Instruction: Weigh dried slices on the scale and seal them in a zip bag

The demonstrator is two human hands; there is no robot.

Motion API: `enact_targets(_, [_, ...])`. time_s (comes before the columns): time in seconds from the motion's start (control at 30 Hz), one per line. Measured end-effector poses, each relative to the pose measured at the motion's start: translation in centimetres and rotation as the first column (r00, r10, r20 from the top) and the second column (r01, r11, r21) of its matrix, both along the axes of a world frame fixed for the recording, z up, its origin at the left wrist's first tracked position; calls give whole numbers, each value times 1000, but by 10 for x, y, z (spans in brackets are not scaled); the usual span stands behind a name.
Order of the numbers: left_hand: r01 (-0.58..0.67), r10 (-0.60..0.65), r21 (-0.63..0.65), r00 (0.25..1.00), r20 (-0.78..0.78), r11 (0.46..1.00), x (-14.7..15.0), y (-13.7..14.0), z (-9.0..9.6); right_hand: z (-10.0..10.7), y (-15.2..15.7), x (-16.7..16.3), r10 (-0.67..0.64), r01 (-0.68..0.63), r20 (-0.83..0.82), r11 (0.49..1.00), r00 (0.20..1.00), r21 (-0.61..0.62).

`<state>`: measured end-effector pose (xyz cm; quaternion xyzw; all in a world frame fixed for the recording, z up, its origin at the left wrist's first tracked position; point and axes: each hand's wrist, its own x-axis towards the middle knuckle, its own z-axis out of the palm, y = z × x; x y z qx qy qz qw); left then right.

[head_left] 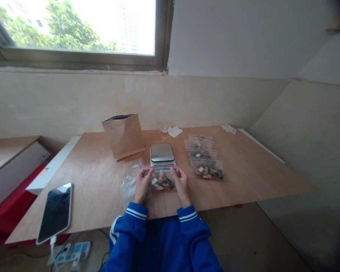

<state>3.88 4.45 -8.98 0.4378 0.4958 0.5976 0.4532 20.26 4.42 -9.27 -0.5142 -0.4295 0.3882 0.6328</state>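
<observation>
pinching the top strip of a small zip bag near the scale, left hand and right hand grip its corners; light, limp, slippery film with lumpy contents, best held by the seal.

A: What colours show on the desk?
B: Pale wood-grain brown. The paper bag is tan, the scale silver-grey, the phone glossy black.
A: And the pouch?
B: Clear, red-edged, brown and black pieces inside. Sleeves blue, white-striped cuffs.
</observation>
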Motion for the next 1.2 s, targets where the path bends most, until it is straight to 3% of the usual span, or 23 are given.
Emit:
enact_targets(0.33, [-79, 84, 68, 994, -73, 995, 2, -1, 0, -6, 1, -2, -88, 87, 41, 996, 995, 16])
enact_targets(0.73, [12, -11, 6, 999, -41, 1000, 0, -4, 7, 3, -3, -4, 61, -66, -61, 995, 996, -70])
enact_targets(1.2, [-78, 82, 37, 988, -134, 996, 1, -6, -2, 6, -4, -5, 68, -68, -9, 997, 998, -40])
